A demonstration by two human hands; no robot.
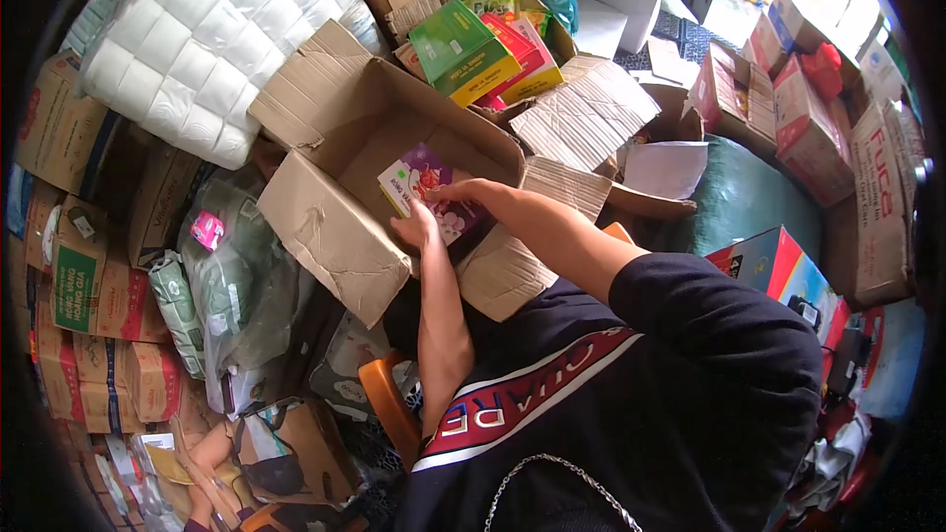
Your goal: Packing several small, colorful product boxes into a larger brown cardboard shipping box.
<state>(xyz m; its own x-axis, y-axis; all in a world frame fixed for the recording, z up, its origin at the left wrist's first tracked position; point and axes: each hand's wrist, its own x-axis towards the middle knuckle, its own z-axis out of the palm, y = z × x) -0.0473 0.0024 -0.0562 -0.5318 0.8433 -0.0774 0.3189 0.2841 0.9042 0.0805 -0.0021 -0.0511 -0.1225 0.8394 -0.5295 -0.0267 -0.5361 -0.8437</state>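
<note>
My left hand [417,226] grips the near left edge of a small purple-and-white printed carton [429,174]. The thumb of my right hand [462,192] rests on the same carton's upper face, and its fingers are partly hidden. Both hands are inside the mouth of a large open cardboard box [332,225], whose flaps are folded outward. Bare brown cardboard shows inside the box beyond the carton. The carton is tilted, and its underside is hidden. It bears writing and pictures.
A wrapped pack of white paper rolls [192,37] rises at upper left. Behind the box, another carton holds green [462,52] and red packages. Stacked cartons [111,295] line the left. An orange chair part [388,406] is near my left forearm. Another person's limb [211,458] shows at lower left.
</note>
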